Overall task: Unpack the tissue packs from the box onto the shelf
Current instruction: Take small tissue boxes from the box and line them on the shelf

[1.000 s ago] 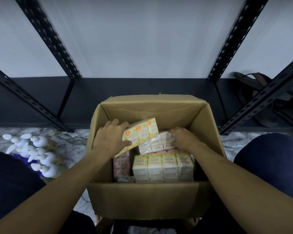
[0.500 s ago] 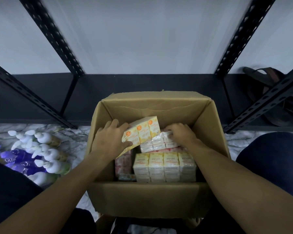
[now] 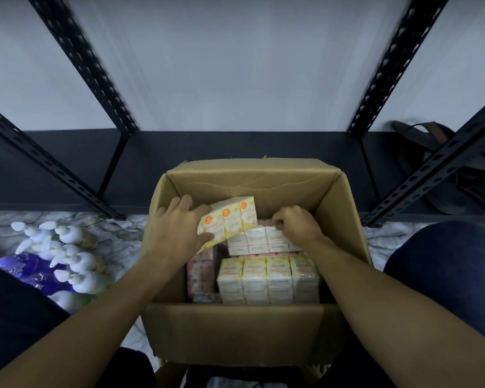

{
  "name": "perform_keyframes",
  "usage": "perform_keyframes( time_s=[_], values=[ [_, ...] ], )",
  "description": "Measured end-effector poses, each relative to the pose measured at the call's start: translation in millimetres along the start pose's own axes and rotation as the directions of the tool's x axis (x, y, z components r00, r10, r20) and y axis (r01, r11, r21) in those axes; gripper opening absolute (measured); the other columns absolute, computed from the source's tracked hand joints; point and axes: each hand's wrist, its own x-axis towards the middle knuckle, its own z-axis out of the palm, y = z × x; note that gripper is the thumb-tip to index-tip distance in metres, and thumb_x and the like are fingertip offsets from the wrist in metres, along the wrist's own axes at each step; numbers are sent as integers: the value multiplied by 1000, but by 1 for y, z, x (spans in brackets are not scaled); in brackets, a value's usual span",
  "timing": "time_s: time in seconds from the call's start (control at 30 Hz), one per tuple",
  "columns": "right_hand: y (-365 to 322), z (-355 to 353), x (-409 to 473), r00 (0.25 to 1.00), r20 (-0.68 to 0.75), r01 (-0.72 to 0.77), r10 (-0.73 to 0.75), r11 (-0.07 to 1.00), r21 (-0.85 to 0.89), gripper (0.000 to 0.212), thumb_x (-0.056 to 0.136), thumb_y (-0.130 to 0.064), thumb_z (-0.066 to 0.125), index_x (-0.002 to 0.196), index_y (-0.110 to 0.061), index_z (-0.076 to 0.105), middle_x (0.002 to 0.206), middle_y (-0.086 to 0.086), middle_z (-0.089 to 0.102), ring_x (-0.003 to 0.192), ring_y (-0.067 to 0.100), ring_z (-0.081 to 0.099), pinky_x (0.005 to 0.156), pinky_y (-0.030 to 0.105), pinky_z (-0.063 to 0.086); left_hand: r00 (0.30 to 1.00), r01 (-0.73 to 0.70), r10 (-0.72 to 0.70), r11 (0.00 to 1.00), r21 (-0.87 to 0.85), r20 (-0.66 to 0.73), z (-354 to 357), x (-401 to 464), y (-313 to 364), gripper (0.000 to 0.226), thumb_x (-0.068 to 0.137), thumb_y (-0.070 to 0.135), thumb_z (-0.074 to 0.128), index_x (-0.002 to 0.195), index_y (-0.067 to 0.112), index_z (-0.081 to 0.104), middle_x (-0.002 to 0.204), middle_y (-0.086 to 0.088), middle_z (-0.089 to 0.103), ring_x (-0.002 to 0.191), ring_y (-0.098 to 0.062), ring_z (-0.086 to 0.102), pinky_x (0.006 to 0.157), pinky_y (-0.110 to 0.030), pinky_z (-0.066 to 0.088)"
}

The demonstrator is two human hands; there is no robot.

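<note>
Kneeling before the open cardboard box [image 3: 235,331], the person is placed so that both forearms reach down into it, with the dark shelf [image 3: 235,152] just beyond its 12 o'clock wall; the box is judged to be set there so that packs can be passed straight forward.

A yellow tissue pack [image 3: 230,219] is held tilted, its far end raised toward 1 o'clock, at the box's 10 o'clock side. The tilt is judged to come from its being levered up out of the stack. It is gripped by the left hand [image 3: 177,233]: the thumb is laid across its near face and the fingers are curled over its left edge, moderately closed.

At the 2 o'clock side, a white wrapped pack [image 3: 252,242] lies below, touching the yellow one. Its far edge is pinched by the right hand [image 3: 297,225], fingers tightly curled at the wrapper; how much film is caught cannot be told.

A row of pale packs [image 3: 266,278] is left standing toward 6 o'clock, with pink packs [image 3: 202,270] at 8 o'clock. No pack is seen on the shelf.
</note>
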Motion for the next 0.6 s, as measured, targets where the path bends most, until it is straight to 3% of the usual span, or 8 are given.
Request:
perform_keyframes(
  time_s=[0.2, 0.43, 0.6],
  values=[
    [-8, -23, -14, 1000, -2, -4, 4, 996, 90, 24, 93, -9, 62, 100, -28, 77, 106, -11, 72, 98, 8, 65, 92, 32, 54, 997, 43, -49, 993, -106, -60, -14, -2, -2, 57, 72, 48, 79, 125, 34, 63, 103, -1, 52, 104, -25, 52, 84, -41, 41],
    [-25, -73, -32, 993, -98, 69, -66, 997, 27, 26, 93, -8, 64, 109, -24, 76, 113, -9, 73, 108, 9, 64, 100, 31, 50, 994, 46, -70, 960, -275, -79, -44, -10, -14, 57, 73, 44, 80, 126, 34, 63, 107, 1, 48, 114, -24, 44, 88, -44, 47],
    [-39, -121, -67, 983, -167, 82, -79, 997, 11, 20, 95, -20, 64, 107, -29, 77, 111, -15, 72, 101, 3, 64, 96, 26, 50, 981, 5, -78, 928, -372, -180, -77, -20, -29, 56, 74, 43, 80, 127, 35, 62, 92, 7, 42, 100, -17, 44, 84, -36, 45]
  ],
)
